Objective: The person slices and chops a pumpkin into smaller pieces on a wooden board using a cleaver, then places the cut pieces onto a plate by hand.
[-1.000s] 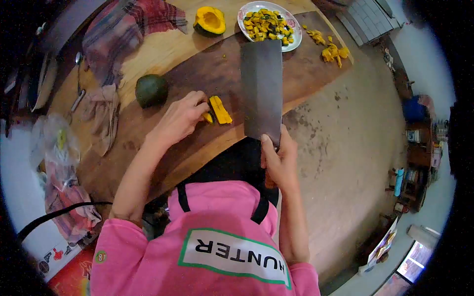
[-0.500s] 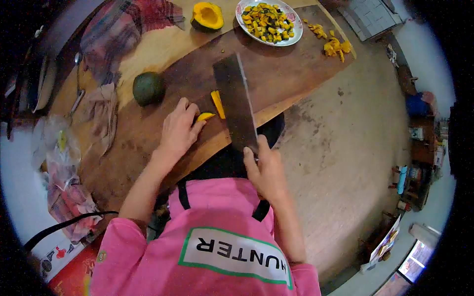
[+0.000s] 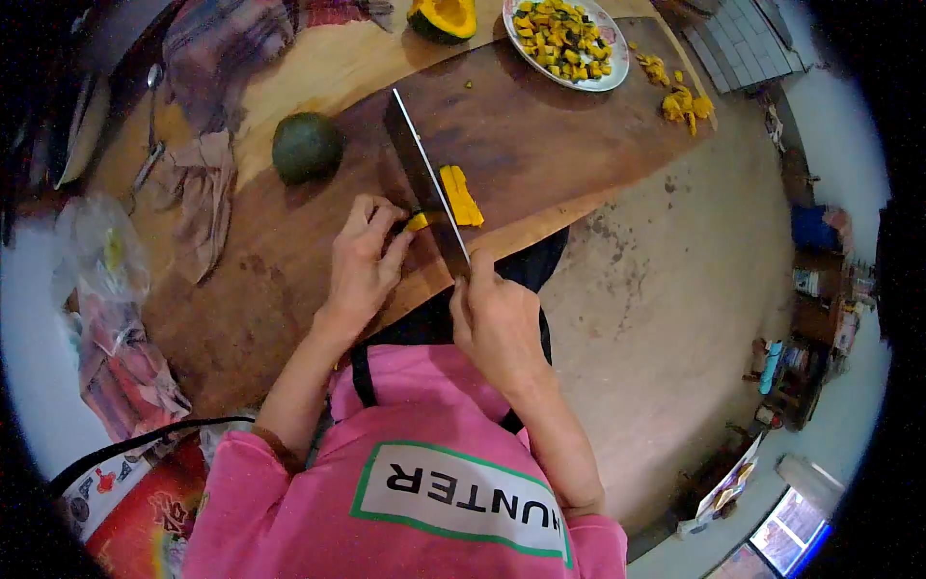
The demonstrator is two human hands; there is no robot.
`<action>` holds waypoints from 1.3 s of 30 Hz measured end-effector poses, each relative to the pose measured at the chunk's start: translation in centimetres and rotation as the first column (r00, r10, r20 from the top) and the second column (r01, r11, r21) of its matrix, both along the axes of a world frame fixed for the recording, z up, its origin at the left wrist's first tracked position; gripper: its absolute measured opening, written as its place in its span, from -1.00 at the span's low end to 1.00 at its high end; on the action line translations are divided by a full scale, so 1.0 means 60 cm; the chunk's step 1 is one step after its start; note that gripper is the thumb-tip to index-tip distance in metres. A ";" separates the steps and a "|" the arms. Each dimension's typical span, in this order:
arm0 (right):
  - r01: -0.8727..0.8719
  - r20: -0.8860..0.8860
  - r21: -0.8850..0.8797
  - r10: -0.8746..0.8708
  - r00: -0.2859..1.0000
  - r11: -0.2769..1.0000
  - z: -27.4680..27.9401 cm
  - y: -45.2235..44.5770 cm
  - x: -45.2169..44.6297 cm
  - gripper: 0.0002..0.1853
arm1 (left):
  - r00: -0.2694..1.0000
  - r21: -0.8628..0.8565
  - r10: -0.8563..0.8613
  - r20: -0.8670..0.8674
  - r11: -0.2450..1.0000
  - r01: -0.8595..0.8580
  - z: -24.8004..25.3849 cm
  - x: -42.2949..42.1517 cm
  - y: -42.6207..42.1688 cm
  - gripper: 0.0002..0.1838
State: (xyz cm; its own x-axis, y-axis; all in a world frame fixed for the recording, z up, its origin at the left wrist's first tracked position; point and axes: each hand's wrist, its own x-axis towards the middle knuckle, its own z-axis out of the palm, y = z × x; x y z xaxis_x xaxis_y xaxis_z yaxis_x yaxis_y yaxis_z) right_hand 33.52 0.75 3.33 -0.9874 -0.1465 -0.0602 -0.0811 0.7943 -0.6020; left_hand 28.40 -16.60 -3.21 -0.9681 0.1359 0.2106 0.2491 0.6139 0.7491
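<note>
Floor (image 3: 637, 318), stained in patches, right half of frame. Wooden surface (image 3: 550, 145), darker brown over much of it, runs from upper right to lower left. Shelving (image 3: 810, 328) at far right edge; checked cloth (image 3: 207, 68), upper left.

Cleaver (image 3: 424, 174) mid-frame, nearly edge-on, long axis slanting upper left to lower right. Right hand (image 3: 502, 323) at its lower end, grip closed round the handle.

Plate (image 3: 618, 60) of diced cubes (image 3: 569, 39), top, right of centre. Uncut-looking green squash (image 3: 307, 148), left of cleaver; hollowed squash (image 3: 446, 17) at top edge.

Yellow strips (image 3: 461, 196) just right of blade. Smallest: yellow piece (image 3: 417, 221), just left of blade, pinched in the grip of the left hand (image 3: 365, 253), the nearer hand. Its long axis seems to point toward the blade, part hidden by fingers; cannot tell whether the edge touches it.
</note>
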 end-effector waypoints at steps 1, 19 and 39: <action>-0.004 0.016 0.014 0.004 1.000 1.000 0.000 -0.001 -0.001 -0.80 | 1.000 0.005 0.001 -0.004 1.000 -0.001 -0.003 0.000 0.000 -0.75; 0.030 0.120 0.035 -0.034 0.992 0.999 -0.035 -0.005 -0.028 -0.70 | 0.998 0.098 0.006 0.055 0.995 -0.012 -0.002 -0.002 0.004 -0.82; -0.025 0.226 0.094 0.003 0.974 0.995 0.009 -0.036 -0.030 -0.73 | 1.000 0.100 -0.016 0.012 0.995 0.014 -0.017 0.001 -0.012 -0.77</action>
